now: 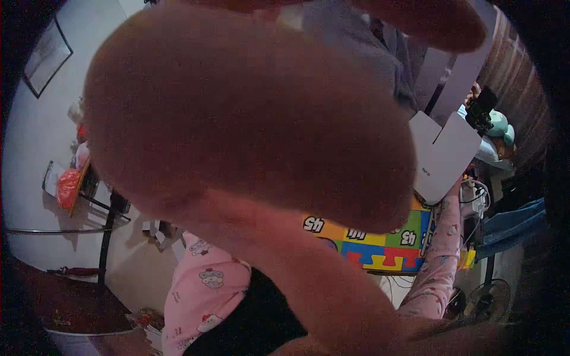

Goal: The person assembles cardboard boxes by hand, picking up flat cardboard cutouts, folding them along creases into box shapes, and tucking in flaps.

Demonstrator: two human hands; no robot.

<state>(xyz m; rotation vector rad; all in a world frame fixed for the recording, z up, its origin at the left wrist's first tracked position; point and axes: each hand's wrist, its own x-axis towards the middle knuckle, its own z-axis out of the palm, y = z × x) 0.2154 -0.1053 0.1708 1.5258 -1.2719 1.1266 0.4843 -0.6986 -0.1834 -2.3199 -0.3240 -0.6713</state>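
Observation:
A blurred bare hand, which I take to be my right hand (255,118), fills much of the head view very close up. Its forearm (332,273) rises from the lower right. How the fingers are bent, and whether they hold anything, cannot be made out. Along the upper edge runs another dark, finger-like shape (439,24); whose hand it belongs to is unclear. My left hand is not recognisable anywhere. Partly hidden below the big hand lies a colourful puzzle mat (371,240) with printed numbers.
A white flat panel (445,157) with a slit stands beyond the mat. Pink patterned cloth shows at left (208,285) and right (442,255). White cables (484,196) and a fan (490,299) are at the right. A red plastic bag (68,187) sits far left.

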